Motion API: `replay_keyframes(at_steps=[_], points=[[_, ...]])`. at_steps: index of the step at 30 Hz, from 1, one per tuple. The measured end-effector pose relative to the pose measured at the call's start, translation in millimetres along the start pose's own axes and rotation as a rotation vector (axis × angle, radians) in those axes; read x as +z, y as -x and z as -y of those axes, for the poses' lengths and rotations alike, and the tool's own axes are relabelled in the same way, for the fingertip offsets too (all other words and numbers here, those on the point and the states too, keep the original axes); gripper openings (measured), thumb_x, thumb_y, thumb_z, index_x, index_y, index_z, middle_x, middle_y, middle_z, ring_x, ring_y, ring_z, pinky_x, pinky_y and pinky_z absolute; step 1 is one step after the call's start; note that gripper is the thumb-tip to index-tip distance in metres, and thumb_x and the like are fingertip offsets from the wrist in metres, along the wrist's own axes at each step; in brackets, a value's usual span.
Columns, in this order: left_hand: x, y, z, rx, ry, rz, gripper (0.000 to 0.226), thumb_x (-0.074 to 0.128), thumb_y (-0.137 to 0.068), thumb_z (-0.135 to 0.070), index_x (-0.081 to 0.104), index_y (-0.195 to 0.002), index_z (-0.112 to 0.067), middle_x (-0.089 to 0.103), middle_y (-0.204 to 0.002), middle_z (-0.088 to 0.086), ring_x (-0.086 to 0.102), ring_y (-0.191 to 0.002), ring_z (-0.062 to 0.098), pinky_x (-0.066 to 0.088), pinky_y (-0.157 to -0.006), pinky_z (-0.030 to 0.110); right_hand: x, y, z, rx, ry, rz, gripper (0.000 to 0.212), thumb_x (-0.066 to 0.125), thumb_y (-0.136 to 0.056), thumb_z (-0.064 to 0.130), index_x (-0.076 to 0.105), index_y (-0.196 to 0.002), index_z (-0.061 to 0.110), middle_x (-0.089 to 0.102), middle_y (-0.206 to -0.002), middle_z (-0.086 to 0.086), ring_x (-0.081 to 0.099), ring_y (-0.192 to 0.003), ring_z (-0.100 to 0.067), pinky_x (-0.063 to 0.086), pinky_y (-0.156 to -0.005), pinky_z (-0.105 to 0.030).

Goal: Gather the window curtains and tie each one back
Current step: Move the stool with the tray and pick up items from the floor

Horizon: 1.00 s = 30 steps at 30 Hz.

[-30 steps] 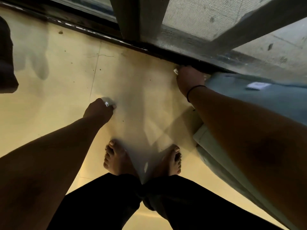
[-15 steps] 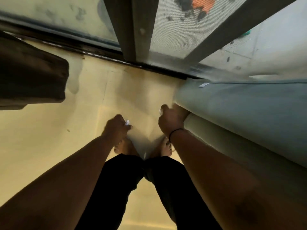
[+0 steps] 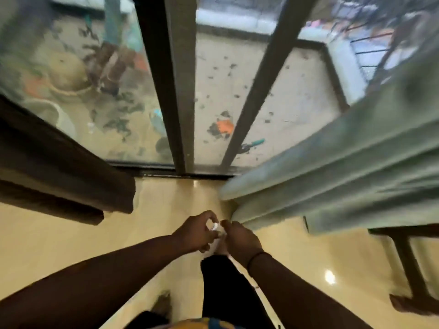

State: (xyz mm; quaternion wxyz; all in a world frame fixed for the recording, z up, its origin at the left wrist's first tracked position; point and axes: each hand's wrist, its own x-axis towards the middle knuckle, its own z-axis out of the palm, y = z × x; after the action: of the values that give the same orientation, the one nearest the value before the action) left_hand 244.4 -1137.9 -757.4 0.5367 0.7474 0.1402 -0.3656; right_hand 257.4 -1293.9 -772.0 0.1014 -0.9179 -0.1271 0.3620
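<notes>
Where hands (image 3: 199, 231) (image 3: 240, 238) meet, white tag (image 3: 215, 226) pinched; writing unreadable.

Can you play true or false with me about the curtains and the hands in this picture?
1. The right hand wears a dark band on its wrist. True.
2. The pale green curtain hangs on the left side. False: it is on the right; the dark brown curtain is on the left.
3. Both hands are close together, in front of the person. True.
4. The left hand grips the dark brown curtain. False: it is away from that curtain, near the right hand.
</notes>
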Motion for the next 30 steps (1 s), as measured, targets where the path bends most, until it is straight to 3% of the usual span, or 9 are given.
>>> replay_keyframes(at_steps=[5,13,18,22,25,30], points=[[27.0,82.2,-38.5,0.111,-0.03,0.088,0.019,0.067,-0.083,-0.008,0.051,-0.092,-0.014,0.059,-0.067,0.011,0.052,-0.041,0.022,0.042,-0.042,0.023,-32.0,116.3,5.2,0.146,-0.144,-0.328,0.042,0.044,-0.091,0.02,0.047,-0.133,0.02,0.057,-0.126,-0.011,0.055,-0.114,-0.031,0.045,-0.093,-0.036],[131.8,166.4,-95.4,0.186,-0.094,0.281,0.027,0.055,-0.086,0.004,0.049,-0.101,-0.017,0.062,-0.074,0.011,0.05,-0.048,0.02,0.041,-0.046,0.023,-42.3,289.6,-56.8,0.374,-0.186,-0.505,0.031,0.04,-0.094,0.019,0.046,-0.124,0.02,0.056,-0.122,-0.01,0.054,-0.109,-0.03,0.043,-0.083,-0.033],[248.4,196.2,-142.7,0.267,-0.124,0.36,0.027,0.05,-0.088,0.007,0.048,-0.102,-0.016,0.06,-0.073,0.013,0.047,-0.047,0.018,0.038,-0.043,0.021,-14.2,400.1,-133.0,0.58,-0.324,-0.653,0.03,0.041,-0.091,0.017,0.048,-0.119,0.021,0.059,-0.117,-0.01,0.056,-0.105,-0.031,0.041,-0.075,-0.032],[368.2,221.6,-153.2,0.321,-0.219,0.406,0.023,0.058,-0.086,0.001,0.047,-0.096,-0.017,0.062,-0.073,0.013,0.051,-0.047,0.019,0.041,-0.044,0.021,38.5,490.7,-203.1,0.705,-0.451,-0.778,0.028,0.043,-0.091,0.016,0.051,-0.117,0.02,0.059,-0.116,-0.008,0.055,-0.105,-0.028,0.043,-0.082,-0.03],[470.9,245.4,-145.3,0.317,-0.272,0.474,0.019,0.06,-0.088,-0.005,0.05,-0.1,-0.015,0.063,-0.071,0.014,0.052,-0.048,0.018,0.04,-0.045,0.021,77.9,565.4,-259.2,0.757,-0.488,-0.816,0.027,0.045,-0.09,0.017,0.052,-0.117,0.02,0.059,-0.116,-0.007,0.055,-0.106,-0.028,0.044,-0.083,-0.031],[599.5,285.5,-156.0,0.301,-0.265,0.562,0.022,0.062,-0.088,-0.01,0.053,-0.104,-0.022,0.068,-0.081,0.015,0.057,-0.057,0.017,0.05,-0.054,0.024,97.5,661.5,-344.3,0.874,-0.518,-0.857,0.031,0.047,-0.087,0.014,0.053,-0.116,0.023,0.061,-0.112,-0.006,0.057,-0.104,-0.028,0.045,-0.081,-0.032]])
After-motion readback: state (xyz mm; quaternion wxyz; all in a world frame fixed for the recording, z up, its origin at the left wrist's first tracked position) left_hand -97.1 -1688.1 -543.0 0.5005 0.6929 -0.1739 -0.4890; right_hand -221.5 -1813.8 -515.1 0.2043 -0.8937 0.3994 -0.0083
